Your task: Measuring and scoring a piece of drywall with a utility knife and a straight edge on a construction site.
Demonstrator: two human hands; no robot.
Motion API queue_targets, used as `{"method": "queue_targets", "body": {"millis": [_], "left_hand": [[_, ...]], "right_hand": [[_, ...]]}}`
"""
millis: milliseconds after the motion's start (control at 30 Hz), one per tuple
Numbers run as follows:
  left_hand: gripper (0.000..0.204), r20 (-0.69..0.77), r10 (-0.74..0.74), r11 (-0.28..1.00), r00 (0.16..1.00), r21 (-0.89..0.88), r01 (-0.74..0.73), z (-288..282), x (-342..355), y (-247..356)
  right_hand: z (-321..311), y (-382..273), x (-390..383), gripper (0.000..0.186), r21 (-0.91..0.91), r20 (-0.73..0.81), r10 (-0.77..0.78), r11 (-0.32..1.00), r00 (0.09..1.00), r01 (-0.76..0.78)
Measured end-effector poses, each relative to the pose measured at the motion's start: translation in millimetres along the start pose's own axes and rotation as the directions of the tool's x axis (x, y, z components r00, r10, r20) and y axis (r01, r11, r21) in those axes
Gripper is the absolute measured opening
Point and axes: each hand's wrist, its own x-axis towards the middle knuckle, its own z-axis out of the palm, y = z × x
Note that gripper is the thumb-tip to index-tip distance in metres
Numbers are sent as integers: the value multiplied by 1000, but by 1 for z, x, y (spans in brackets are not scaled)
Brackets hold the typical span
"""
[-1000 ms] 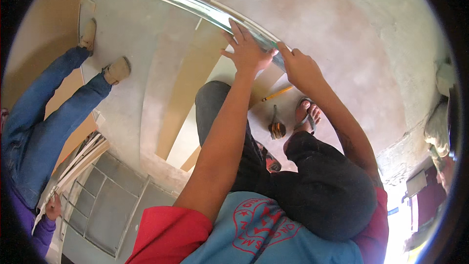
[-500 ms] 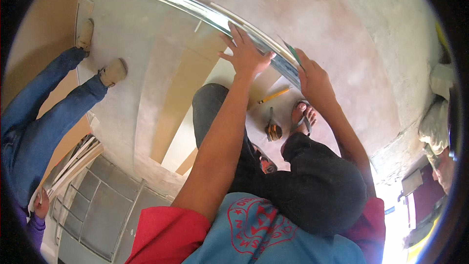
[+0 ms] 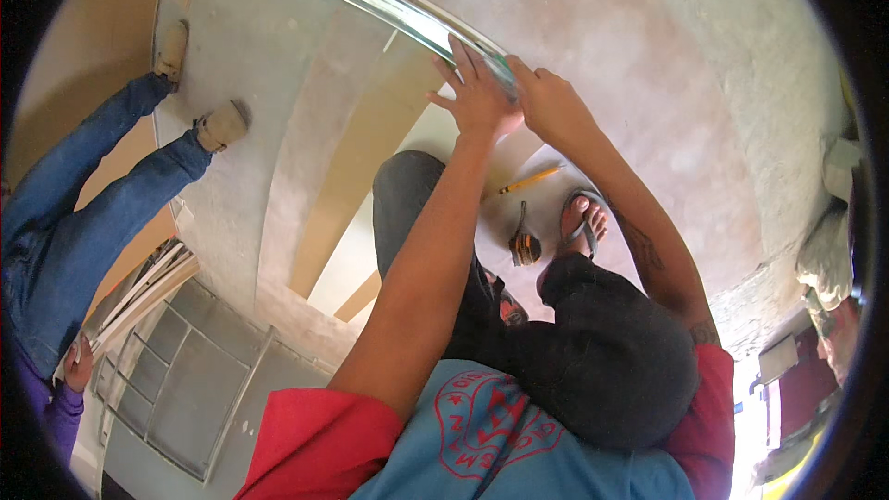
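Observation:
A long shiny metal strip [image 3: 370, 2] runs in a curve across the top of the view, over tan and white board strips [image 3: 347, 167]. My left hand [image 3: 482, 102] lies on it near its right end, fingers spread and pressing down. Close beside it, my right hand [image 3: 551, 106] is closed around a thin green tool [image 3: 502, 67], blurred and mostly hidden by the fingers; its kind cannot be made out. Both hands meet or nearly meet at the wrist and knuckles. Below them on the floor lies a slim yellow pencil-like stick [image 3: 531, 180].
A small black-and-orange object [image 3: 525, 248] sits between my legs, by my sandalled foot [image 3: 583, 222]. At the left another person's legs [image 3: 139, 194] stretch out in jeans. Stacked boards [image 3: 148, 292] and a metal-framed panel [image 3: 185, 380] stand lower left; bags [image 3: 824, 255] lie far right.
My right hand has moved up and left along the metal strip with the green tool, ending against my left hand. My left hand stays spread on the strip. The view has shifted slightly.

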Motion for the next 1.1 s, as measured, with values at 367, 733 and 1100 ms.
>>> {"method": "queue_targets", "body": {"millis": [367,733,1100], "left_hand": [[130,38,-16,1000,999,26,15,-9,1,-1],[119,27,-7,1000,1000,-2,7,-2,-1,-1],[114,-8,13,1000,1000,13,-12,4,1,1]], "right_hand": [[-58,36,-133,44,-142,183,292,953,939,-268],[-1,7,-10,43,169,-94,3,986,996,13],[-6,-2,-4,44,-97,23,13,995,1000,-11]]}}
